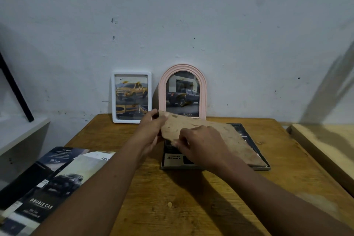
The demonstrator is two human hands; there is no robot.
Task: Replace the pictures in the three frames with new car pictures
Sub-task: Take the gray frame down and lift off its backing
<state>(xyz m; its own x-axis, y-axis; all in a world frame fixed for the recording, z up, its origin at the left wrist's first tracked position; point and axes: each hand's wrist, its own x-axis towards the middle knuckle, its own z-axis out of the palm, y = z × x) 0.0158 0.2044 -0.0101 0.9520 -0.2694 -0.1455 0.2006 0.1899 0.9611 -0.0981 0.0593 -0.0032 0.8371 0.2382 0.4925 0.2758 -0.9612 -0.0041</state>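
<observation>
A dark rectangular frame (263, 161) lies flat on the wooden table (172, 197), with a car picture (173, 157) showing at its near left. Over it I hold a brown backing board (216, 136), tilted with its left edge raised. My left hand (153, 130) grips the board's far left corner. My right hand (199, 143) pinches its near left edge. A white rectangular frame (132, 97) with a yellow pickup picture and a pink arched frame (183, 92) with a dark pickup picture stand upright against the wall.
Car brochures (47, 184) lie spread at the table's near left corner. A grey shelf (21, 132) stands to the left, with a black bar above it. A second wooden surface (325, 143) sits to the right.
</observation>
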